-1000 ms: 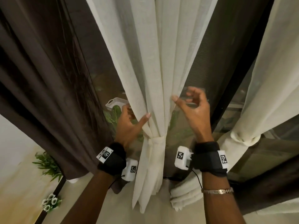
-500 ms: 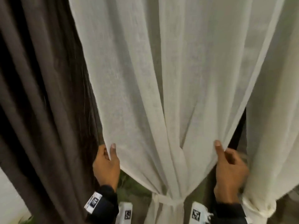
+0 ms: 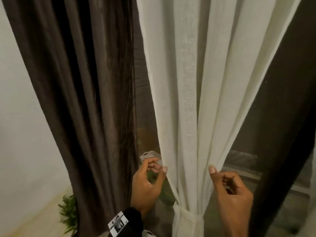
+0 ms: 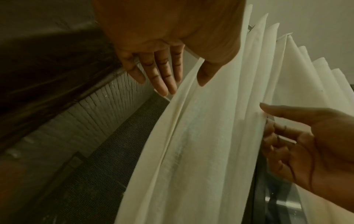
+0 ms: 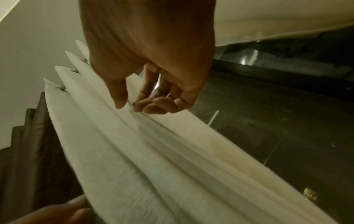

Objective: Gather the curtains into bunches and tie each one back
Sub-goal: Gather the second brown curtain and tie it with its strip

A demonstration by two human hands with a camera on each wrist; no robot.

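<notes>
Here both hands' fingers pinch the white curtain (image 3: 191,103) by its outer edges.

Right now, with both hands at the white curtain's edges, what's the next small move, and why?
Probably let go of the white curtain and shift left to the brown curtain. The white one is already cinched by its tie, while the brown one hangs loose. The left hand and right hand only pinch the white curtain's edges.

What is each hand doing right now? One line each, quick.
Left hand: pinching the left edge of the cream sheer fabric curtain.
Right hand: pinching the same curtain's right edge between thumb and fingers.
</notes>
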